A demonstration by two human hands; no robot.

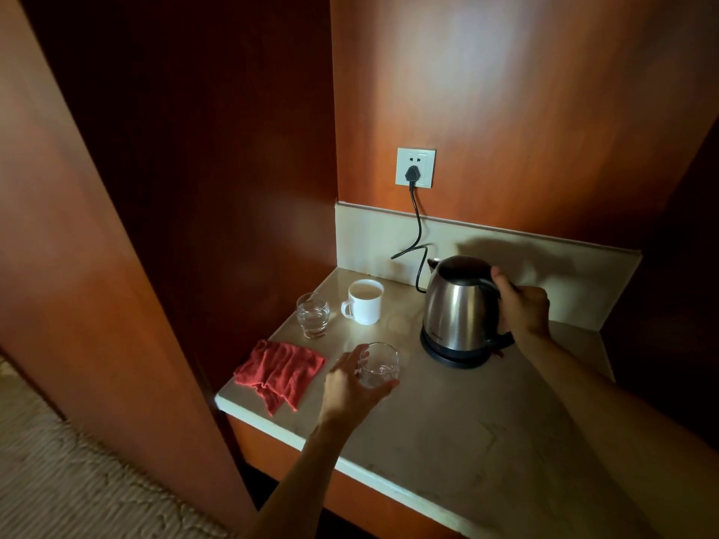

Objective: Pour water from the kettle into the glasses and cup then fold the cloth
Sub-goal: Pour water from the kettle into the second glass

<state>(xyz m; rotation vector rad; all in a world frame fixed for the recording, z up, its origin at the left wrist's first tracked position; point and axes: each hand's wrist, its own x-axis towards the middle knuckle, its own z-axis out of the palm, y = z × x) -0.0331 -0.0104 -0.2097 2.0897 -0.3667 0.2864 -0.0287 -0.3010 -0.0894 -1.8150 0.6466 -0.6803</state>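
A steel kettle (pixel 458 309) stands upright on its black base on the pale counter (pixel 486 422). My right hand (pixel 523 309) grips its black handle from the right. My left hand (pixel 350 387) holds a clear glass (pixel 379 365) that stands on the counter in front of the kettle. Farther left stands a second glass (pixel 312 315) with water in it. A white cup (pixel 365 301) with liquid in it sits behind that, handle to the left. A crumpled red cloth (pixel 279 370) lies at the counter's left front edge.
A black cord (pixel 418 231) runs from a white wall socket (pixel 415 168) down behind the kettle. Dark wooden panels close the niche at the left, back and right. A low pale backsplash (pixel 544 258) lines the counter's rear. Carpet (pixel 78 472) lies below left.
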